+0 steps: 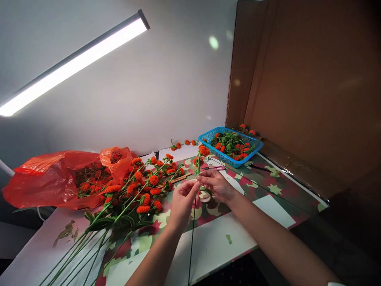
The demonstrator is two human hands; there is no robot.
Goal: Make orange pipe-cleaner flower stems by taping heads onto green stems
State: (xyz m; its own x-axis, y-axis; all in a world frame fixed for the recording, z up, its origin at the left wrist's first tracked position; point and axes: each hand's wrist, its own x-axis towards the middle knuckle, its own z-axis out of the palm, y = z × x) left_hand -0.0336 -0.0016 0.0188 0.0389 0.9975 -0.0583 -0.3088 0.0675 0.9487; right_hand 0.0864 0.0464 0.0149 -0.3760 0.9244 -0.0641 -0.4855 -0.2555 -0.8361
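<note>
An upright craft flower stem (pixel 192 242) with fuzzy orange heads (pixel 204 150) and green bits stands between my two hands. My left hand (pixel 183 202) pinches this stem between thumb and fingers, just below the lower bloom. Close above, the fingertips of my right hand (pixel 218 185) are closed at the same stem, near its green wrapped part. Whether they also hold a strip of tape is too small to tell. Below my fingers lies a roll of green tape (pixel 206 195), partly hidden by them. Behind my right hand is a pink-handled tool (pixel 216 168).
A bunch of long-stemmed orange flowers (pixel 143 200) lies to the left, beside an orange plastic bag (pixel 56 167) with more blooms. A blue basket (pixel 237 163) of flower pieces stands back right. Cardboard (pixel 303 91) walls the right side; a lit lamp (pixel 74 63) hangs upper left.
</note>
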